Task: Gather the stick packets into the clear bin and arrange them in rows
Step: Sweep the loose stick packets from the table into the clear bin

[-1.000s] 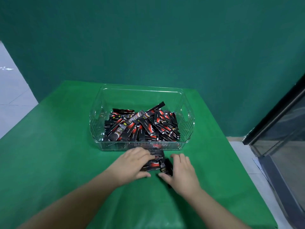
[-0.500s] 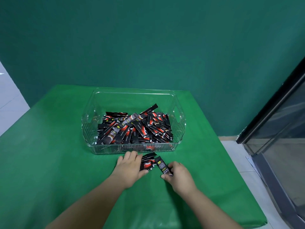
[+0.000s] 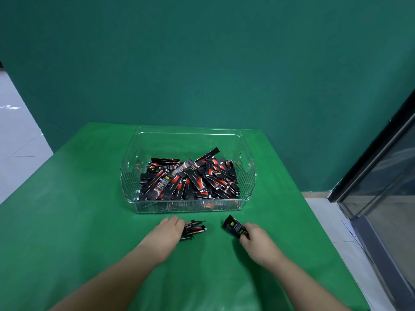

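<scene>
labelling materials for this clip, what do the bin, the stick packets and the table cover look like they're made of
Bin: clear rigid plastic, it seems; see-through ribbed walls, glossy rim, cut-out handles.
Stick packets: probably printed foil or plastic film; black and red print, slight sheen, flat sealed ends.
Table cover: green, thin plastic sheet or coated cloth, hard to tell; soft sheen and shallow wrinkles near the front edge.

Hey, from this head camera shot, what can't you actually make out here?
- Print on the stick packets in the clear bin: too small, head view.
- How many packets the left hand covers: its fingers hide them.
- Lower end of the packets that the right hand grips: hidden by its fingers.
- Bin floor: buried under the jumbled pile.
</scene>
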Motion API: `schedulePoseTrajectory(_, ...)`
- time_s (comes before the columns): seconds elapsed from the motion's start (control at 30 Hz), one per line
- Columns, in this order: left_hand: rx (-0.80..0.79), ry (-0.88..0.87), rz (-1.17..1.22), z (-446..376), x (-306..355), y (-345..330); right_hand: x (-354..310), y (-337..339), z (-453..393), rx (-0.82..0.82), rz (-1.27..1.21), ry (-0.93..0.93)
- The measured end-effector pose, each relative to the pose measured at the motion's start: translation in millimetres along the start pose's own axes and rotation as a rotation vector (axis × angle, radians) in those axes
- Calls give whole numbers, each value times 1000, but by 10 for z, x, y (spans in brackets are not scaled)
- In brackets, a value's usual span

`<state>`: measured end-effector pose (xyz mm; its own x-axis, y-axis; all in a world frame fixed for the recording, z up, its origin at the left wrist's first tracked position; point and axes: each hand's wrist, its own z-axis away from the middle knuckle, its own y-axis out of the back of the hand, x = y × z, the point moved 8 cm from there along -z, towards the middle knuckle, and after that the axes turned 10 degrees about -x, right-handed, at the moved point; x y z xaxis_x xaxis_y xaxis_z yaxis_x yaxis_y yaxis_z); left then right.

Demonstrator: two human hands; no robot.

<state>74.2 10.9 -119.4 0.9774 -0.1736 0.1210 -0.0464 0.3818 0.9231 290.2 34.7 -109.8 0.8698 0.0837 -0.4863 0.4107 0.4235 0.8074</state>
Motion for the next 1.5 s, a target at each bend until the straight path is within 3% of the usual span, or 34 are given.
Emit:
schedulePoseTrajectory(0.17, 31, -93, 90, 107, 25, 213, -375, 316, 71, 167, -76, 214)
schedulePoseTrajectory(0.27, 199, -200, 128, 261, 96, 624, -562, 675, 58, 354, -108, 304)
schedulePoseTrajectory(0.37, 400, -176, 141, 272, -9, 1117, -733, 938, -105, 450, -50, 311)
schedulePoseTrajectory(0.47, 431, -3, 80, 27, -284, 1369, -855, 964, -436, 367, 22, 251)
schedulePoseTrajectory(0.53, 339, 148, 78, -196, -519, 1308, -879, 819, -625, 237, 156, 192)
schedulePoseTrajectory(0.63, 177, 324, 298, -376, -831, 902, -777, 541, -724, 98, 251, 130)
schedulePoseTrajectory(0.73, 206, 305, 404, -350, -886, 623, -672, 322, -640, 4, 327, 145)
schedulePoseTrajectory(0.93, 161, 322, 487, -115, -843, 539, -592, 232, -456, 35, 337, 187)
schedulePoseTrajectory(1.5, 203, 269, 431, 996, -254, 70, -423, -143, 852, 86, 328, 182)
